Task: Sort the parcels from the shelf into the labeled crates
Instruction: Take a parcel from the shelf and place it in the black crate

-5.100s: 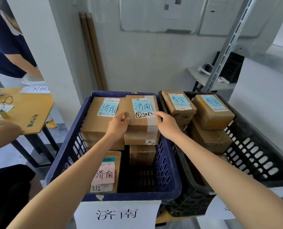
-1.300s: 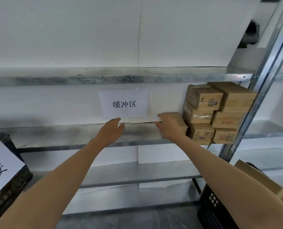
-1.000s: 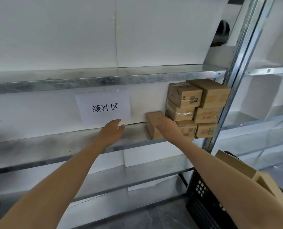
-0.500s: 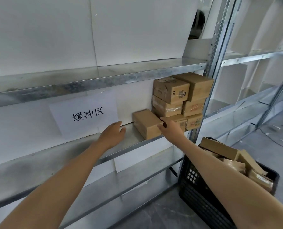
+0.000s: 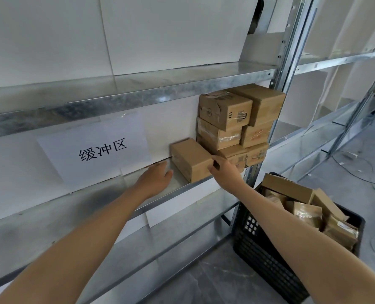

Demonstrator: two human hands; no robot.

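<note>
You stood before a metal shelf (image 5: 50, 213) with grey boards and a perforated upright post (image 5: 289, 62) at its right end. On the floor (image 5: 215, 286) at the foot of that post sat a black crate (image 5: 261, 249), piled with loose cardboard packets (image 5: 287, 188) that rose above its rim. At the right end of the middle board, against the post, stood a stack of boxes (image 5: 237, 119), three layers high and two wide. A white paper sign (image 5: 94, 150) with three printed characters was taped to the back panel, left of the stack.

Both your bare forearms reached up and forward from the lower edge of the view, the left one from the lower left, the right one crossing above the crate.

The plain brown parcel (image 5: 188, 159) lay on the middle board, touching the left side of the stack's bottom layer, its near end at the board's front edge.

Your left hand (image 5: 154, 178) was palm down with the fingers straight and together, low over the board just left of the parcel and apart from it; it held nothing, and I cannot tell whether it touched the metal. Your right hand (image 5: 225, 171) gripped the parcel's near right corner, the thumb against the near face and the fingers curled round the right side, where they were mostly hidden.
</note>
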